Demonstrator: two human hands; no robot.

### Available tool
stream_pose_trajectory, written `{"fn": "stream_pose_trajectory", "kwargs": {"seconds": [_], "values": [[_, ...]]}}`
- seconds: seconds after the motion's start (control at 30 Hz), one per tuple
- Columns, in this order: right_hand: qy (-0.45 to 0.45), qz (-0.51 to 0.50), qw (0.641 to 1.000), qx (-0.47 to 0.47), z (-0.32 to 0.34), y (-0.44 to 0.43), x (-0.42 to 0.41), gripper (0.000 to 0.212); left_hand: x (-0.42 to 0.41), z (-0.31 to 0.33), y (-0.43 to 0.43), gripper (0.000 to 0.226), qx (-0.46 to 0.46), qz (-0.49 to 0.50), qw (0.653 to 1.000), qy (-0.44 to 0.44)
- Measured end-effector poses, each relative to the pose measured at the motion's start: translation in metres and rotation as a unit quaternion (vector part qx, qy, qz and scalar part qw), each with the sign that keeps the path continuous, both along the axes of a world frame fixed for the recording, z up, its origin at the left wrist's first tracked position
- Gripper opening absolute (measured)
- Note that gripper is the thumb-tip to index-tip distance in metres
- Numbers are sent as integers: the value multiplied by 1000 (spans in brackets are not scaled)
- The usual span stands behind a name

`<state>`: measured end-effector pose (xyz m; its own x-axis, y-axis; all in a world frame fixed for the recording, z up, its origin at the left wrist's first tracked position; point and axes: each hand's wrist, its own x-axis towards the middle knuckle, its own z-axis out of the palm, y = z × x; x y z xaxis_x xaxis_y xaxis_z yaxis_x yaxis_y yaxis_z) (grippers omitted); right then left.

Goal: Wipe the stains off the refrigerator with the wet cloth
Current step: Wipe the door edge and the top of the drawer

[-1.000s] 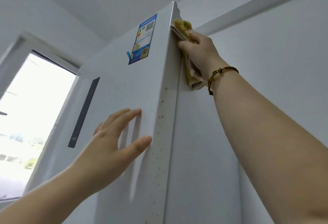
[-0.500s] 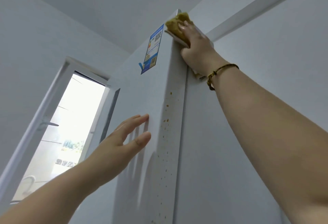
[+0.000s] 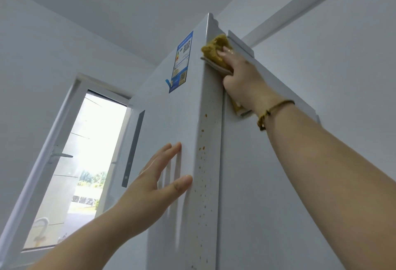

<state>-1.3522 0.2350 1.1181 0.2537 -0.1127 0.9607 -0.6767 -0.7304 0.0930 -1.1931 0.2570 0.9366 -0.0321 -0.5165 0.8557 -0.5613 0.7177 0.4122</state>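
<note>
A tall window (image 3: 85,162) fills the lower left of the frame, its white frame slanting upward, and bright daylight washes out its upper part. A lever handle (image 3: 61,155) sticks out from the frame's left side. Through the glass a grey wall (image 3: 62,184) shows at the left, with green trees (image 3: 94,177) further right. A curved pipe (image 3: 40,224) stands at the bottom of the pane. A plain pale wall (image 3: 32,66) takes the left of the frame, and the ceiling (image 3: 128,2) spans the top. At the upper right a white beam (image 3: 300,10) runs diagonally across another pale wall.
</note>
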Motion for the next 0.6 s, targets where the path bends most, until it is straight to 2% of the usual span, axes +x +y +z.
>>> {"fn": "stream_pose_trajectory", "kwargs": {"seconds": [0.17, 0.27, 0.37, 0.4, 0.47, 0.6], "values": [[72, 16, 997, -27, -95, -6, -9, 74, 1, -1, -3, 70, -3, -2, 1000, -7], [66, 22, 997, -22, -74, -7, -16, 64, -2, -1, -4, 54, 1, -1, 1000, -9], [22, 19, 1000, -7, -42, -9, -10, 63, -1, -2, -6, 74, -7, 13, 1000, -14], [2, 28, 1000, -2, -41, -9, -6, 64, 1, -3, -7, 74, -6, 15, 1000, -15], [-8, 34, 999, -1, -56, -9, 1, 64, 1, -5, -7, 63, -6, 11, 1000, -17], [41, 53, 996, -54, -135, -11, 2, 69, 5, -6, -6, 51, -8, -6, 1000, -15]]}}
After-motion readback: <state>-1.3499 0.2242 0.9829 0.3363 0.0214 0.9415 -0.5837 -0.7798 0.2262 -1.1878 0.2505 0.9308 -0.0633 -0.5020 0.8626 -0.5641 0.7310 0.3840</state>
